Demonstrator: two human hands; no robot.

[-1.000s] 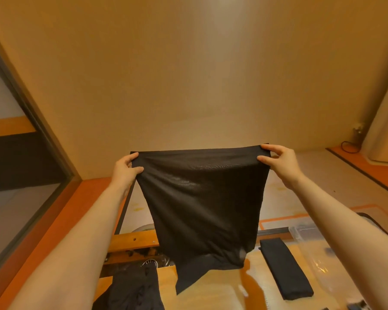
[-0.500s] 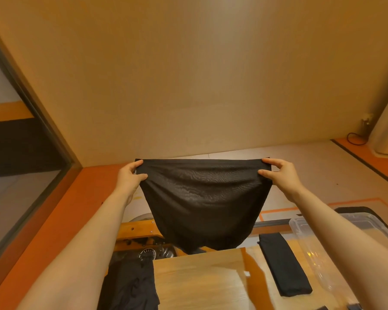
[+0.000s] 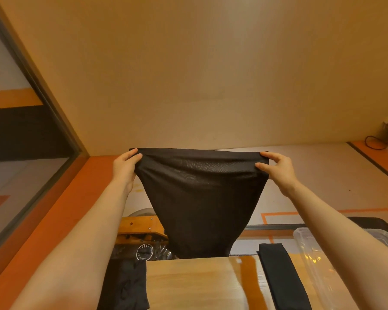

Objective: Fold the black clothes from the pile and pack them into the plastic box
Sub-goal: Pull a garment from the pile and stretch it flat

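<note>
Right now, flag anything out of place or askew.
Nothing stands out. Both hands, left hand and right hand, hold the black garment level; a folded black piece lies flat on the table beside the plastic box.

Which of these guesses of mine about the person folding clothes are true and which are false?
1. Both hands hold the black cloth up by its top corners. True: the left hand and the right hand each pinch one corner.
2. The held cloth is lying flat on the wooden table. False: it hangs in the air beyond the far edge of the table.
3. A folded black piece lies on the table beside the clear plastic box. True.
4. The folded piece is already inside the box. False: it lies on the table, left of the box.
5. The pile of black clothes lies at the table's right edge. False: it is at the left edge.
</note>
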